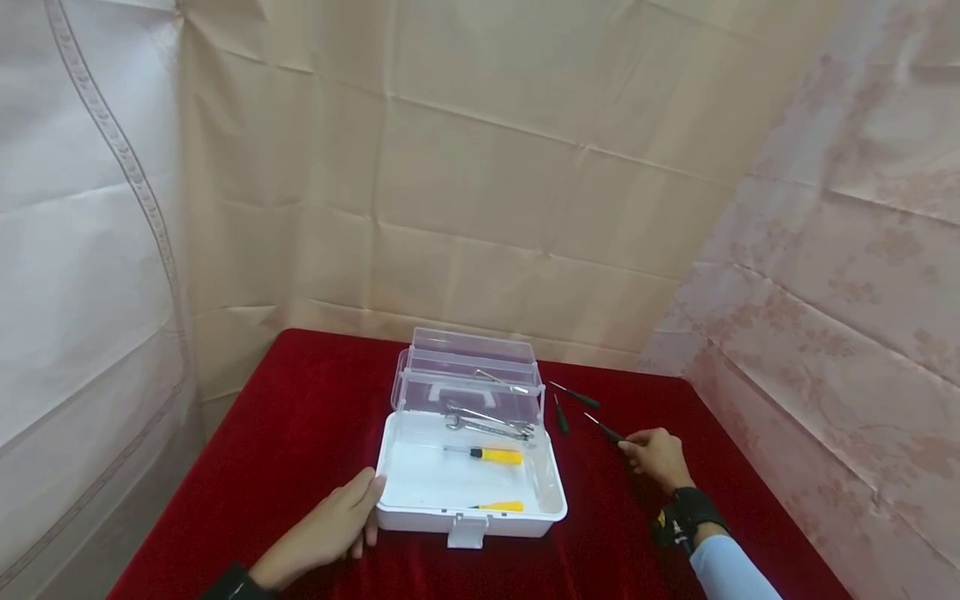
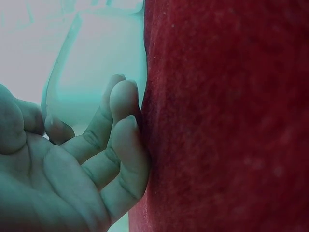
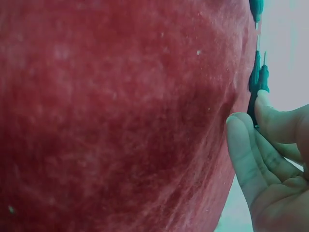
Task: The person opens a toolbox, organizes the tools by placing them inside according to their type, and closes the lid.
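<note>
My left hand [image 1: 337,521] holds the front left corner of a white open toolbox [image 1: 420,522], thumb at the rim. In the left wrist view its fingers curl against the box wall [image 2: 104,58]. To the right of the box, my right hand [image 1: 662,457] pinches the dark handle of a small screwdriver [image 1: 604,430], its shaft pointing away and to the left. Two more dark-handled screwdrivers [image 1: 576,395] lie on the red cloth just beyond. Inside the box are wrenches [image 1: 487,429], a yellow-handled screwdriver [image 1: 501,456] and a smaller yellow-handled tool [image 1: 501,506] near the front wall.
The box's clear lid [image 1: 468,404] is tipped back with its tray; a thin bent metal tool [image 1: 501,382] lies there. A latch [image 1: 467,533] hangs at the front. Red velvet cloth [image 1: 322,400] covers the table, with curtains [image 1: 480,192] behind and on both sides.
</note>
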{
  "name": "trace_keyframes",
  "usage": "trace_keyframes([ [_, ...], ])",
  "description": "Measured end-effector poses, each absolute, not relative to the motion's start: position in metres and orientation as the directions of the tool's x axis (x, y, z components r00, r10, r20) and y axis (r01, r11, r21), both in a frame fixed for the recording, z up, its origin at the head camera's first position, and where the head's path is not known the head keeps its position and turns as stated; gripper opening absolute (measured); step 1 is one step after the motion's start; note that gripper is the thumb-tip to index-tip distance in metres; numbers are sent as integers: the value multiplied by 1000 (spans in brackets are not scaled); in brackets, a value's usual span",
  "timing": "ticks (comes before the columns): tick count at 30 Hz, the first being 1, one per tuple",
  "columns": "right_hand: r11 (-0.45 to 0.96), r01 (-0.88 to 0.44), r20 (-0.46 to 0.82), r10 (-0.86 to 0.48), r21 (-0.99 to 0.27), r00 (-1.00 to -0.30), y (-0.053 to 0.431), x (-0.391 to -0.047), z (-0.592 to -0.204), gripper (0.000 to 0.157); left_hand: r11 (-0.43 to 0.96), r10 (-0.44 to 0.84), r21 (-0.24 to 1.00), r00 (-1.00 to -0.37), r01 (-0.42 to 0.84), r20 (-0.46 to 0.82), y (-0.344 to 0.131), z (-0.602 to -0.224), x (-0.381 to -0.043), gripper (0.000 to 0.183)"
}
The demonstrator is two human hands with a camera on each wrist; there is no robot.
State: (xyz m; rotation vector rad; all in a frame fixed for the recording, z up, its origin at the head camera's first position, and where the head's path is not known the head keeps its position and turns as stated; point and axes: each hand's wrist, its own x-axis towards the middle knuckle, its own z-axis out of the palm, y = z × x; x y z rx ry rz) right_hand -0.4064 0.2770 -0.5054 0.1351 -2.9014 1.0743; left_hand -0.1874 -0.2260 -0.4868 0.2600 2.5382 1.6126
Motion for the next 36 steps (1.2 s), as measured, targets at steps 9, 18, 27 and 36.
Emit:
trace_keyframes([
  [9, 726, -130, 151, -36, -676, -988, 263, -411, -494, 25, 427, 209, 902, -978, 68, -25, -227, -487, -187, 40],
  [18, 703, -190, 216, -53, -685, -975, 247, -413, -478, 26, 422, 208, 905, -977, 52, -40, -227, -486, -187, 38],
  [27, 689, -247, 273, -73, -682, -959, 236, -413, -471, 27, 418, 217, 906, -976, 71, -24, -226, -488, -187, 42],
  [36, 682, -274, 303, -81, -678, -950, 232, -412, -467, 27, 409, 215, 909, -976, 78, -13, -227, -488, -186, 36],
])
